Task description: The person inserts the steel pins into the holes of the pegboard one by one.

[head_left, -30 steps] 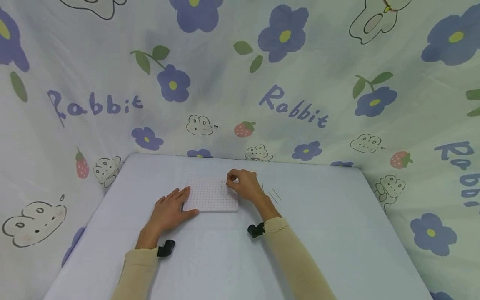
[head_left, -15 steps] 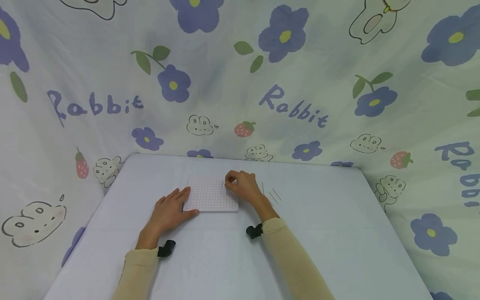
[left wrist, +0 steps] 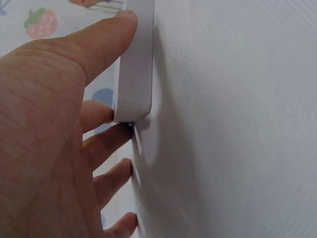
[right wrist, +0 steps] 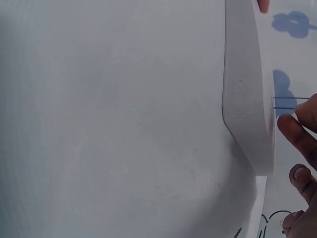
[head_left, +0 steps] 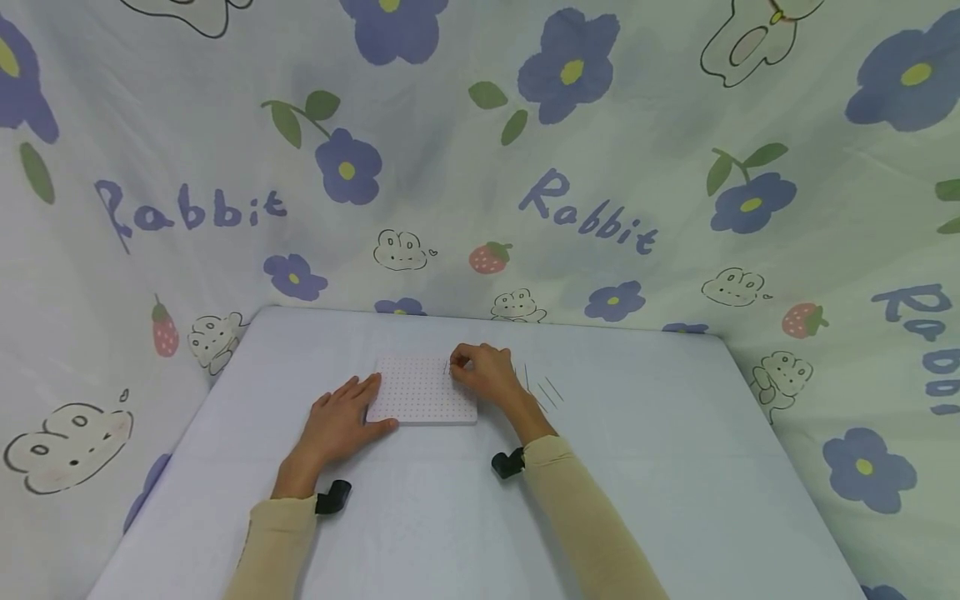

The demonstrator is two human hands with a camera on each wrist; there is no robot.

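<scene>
A white board [head_left: 416,400] with a grid of small holes lies flat on the table. My left hand [head_left: 337,425] rests at its near-left corner, thumb [left wrist: 116,37] against the front edge and the other fingers spread along the left side. Over the board's far-right part, my right hand [head_left: 487,371] pinches a thin dark rod [right wrist: 283,107] between thumb and index finger. Beside it, a second thin rod [right wrist: 290,97] stands up from the board, parallel to the first. The pinched rod's upper end is hidden by the fingers.
Several thin dark rods [head_left: 553,389] lie loose on the white table [head_left: 660,467], right of the board and behind the right wrist. A patterned cloth [head_left: 450,183] hangs around the far side and flanks. Black wrist cameras [head_left: 333,497] sit below both hands.
My right hand has shifted very slightly left and toward me, still pinching over the same part of the board. The left hand and the board stay put.
</scene>
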